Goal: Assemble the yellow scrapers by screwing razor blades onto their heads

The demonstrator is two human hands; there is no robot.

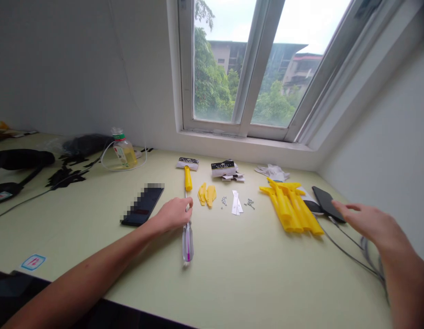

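My left hand [174, 213] is closed around the metal shaft of a screwdriver [188, 244], whose clear handle with a purple stripe points toward me. Beyond the shaft's far end lies a yellow plastic handle [188, 178]; I cannot tell whether the two touch. Right of this hand are flat yellow plastic pieces [210, 195], a group of small nuts [224, 200], white strips [235, 203] and small screws [249, 203]. My right hand [373, 224], fingers stretched out, is at the edge of a black phone [328, 204]. Several yellow tube-shaped handles [294, 208] are piled left of it.
A dark tablet or phone [143, 205], partly pixelated, lies left of my left hand. Black-labelled packets [223, 169] and a white cloth [272, 172] lie by the wall. A bottle [124, 148] stands back left. Cables [352, 259] run along the right side.
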